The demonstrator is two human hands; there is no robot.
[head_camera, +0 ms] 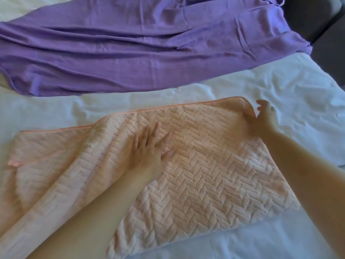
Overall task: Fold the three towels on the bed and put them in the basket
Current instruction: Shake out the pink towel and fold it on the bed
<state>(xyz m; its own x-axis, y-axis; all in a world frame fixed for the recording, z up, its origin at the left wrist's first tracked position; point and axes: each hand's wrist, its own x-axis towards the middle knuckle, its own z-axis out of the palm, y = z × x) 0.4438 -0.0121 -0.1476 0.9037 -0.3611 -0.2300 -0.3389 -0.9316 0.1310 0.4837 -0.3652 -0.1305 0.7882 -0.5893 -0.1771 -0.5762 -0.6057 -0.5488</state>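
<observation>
On the bed [280,86], the left hand [149,148] lies flat, fingers spread, on the peach towel [205,174]. The right hand [265,118] pinches its far corner loosely; a slip could skew the fold.

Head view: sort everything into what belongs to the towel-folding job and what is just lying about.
Job: peach towel, purple towel, left hand pressing the peach towel, right hand at its corner.
Lying about: sheet, dark furniture top right.
</observation>
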